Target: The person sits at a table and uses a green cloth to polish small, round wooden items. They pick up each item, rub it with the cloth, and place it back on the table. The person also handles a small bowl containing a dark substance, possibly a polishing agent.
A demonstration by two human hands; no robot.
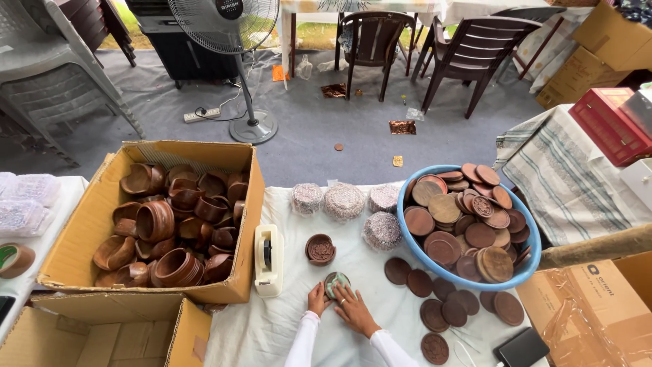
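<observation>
Between both hands [337, 304], small wrapped disc [335, 280].

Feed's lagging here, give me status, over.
Both hands, left hand and right hand, on a small round lid. Tape dispenser left, wooden lids right. Nothing blocking.

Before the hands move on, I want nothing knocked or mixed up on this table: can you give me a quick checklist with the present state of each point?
1. Both hands on the piece: left hand and right hand touch the small round wrapped piece. Ok.
2. Wrap fully closed: too small to tell. Cannot tell.
3. Tape dispenser within reach: stands just left of the hands. Ok.
4. Carved wooden bowl apart from the hands: sits just beyond them, not touching. Ok.
5. Loose wooden lids kept off the work spot: they lie to the right, apart. Ok.
6. Blue basin steady on the table: full of lids, footing hidden. Cannot tell.
</observation>
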